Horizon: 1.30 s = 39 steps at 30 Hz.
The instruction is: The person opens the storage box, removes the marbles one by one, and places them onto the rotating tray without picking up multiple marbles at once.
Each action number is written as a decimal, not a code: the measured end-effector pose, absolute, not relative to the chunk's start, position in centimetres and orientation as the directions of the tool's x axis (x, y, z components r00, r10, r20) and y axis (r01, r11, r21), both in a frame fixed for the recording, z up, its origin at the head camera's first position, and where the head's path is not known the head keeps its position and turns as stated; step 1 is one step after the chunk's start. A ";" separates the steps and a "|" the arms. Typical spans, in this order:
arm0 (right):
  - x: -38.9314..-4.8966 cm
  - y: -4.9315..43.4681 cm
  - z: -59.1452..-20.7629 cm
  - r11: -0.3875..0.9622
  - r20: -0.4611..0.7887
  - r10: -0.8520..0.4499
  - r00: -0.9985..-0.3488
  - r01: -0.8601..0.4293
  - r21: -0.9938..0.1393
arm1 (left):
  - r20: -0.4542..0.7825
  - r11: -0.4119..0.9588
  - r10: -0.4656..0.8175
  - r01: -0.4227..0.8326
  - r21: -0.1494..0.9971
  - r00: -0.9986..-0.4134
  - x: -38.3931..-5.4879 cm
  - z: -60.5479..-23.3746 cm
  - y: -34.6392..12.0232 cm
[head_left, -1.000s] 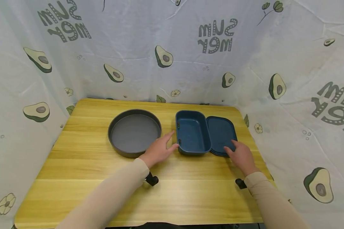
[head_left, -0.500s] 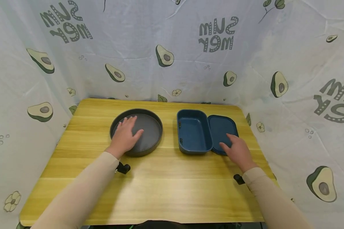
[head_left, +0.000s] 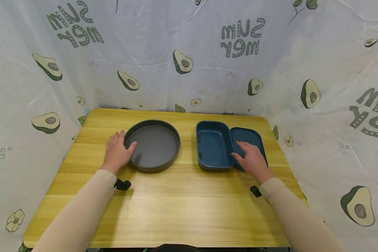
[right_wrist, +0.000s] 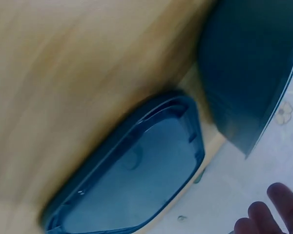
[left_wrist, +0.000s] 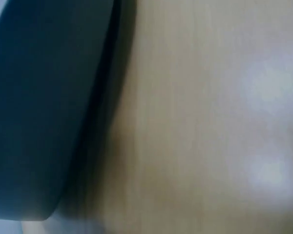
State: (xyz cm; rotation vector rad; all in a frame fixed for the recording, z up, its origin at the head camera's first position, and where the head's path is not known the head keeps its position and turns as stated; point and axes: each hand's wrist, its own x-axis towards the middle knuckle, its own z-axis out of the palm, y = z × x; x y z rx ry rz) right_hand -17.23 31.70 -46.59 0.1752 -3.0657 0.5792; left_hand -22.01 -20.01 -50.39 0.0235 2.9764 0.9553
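Note:
A round dark grey baking pan (head_left: 154,145) rests on the table, left of the middle. My left hand (head_left: 116,154) is at its left rim, fingers spread and thumb reaching over the edge; whether it touches the rim, I cannot tell. The pan's dark side (left_wrist: 44,107) fills the left of the left wrist view. To the right stands an uncovered blue rectangular food container (head_left: 215,145), with its blue lid (head_left: 247,134) lying beside it. Over the lid, near the container's right rim, is my right hand (head_left: 252,161), loosely spread and holding nothing. Some of its fingertips (right_wrist: 261,217) show in the right wrist view.
The yellow wooden table (head_left: 182,210) extends in front of both hands. A white curtain (head_left: 151,77) with avocado prints hangs behind and at both sides. Small dark clips or marks (head_left: 200,155) sit along the container's left inner wall.
My left hand has moved left from beside the container, across the pan, to the pan's left rim. My right hand has shifted slightly left over the lid toward the container.

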 end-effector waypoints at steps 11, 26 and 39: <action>-19.1 28.4 -46.2 0.911 0.006 -0.248 -0.969 -0.235 -0.338 | -0.138 0.771 -0.005 -0.092 0.631 -0.990 -21.9 -52.0 -19.9; -22.1 26.2 -46.4 0.874 -0.056 -0.383 -0.922 -0.341 -0.346 | -0.224 0.743 -0.022 -0.166 0.649 -0.974 -22.0 -52.8 -20.0; -27.3 25.0 -44.9 0.884 -0.156 -0.358 -0.921 -0.280 -0.375 | -0.236 0.750 -0.036 -0.183 0.635 -0.971 -22.0 -52.8 -19.8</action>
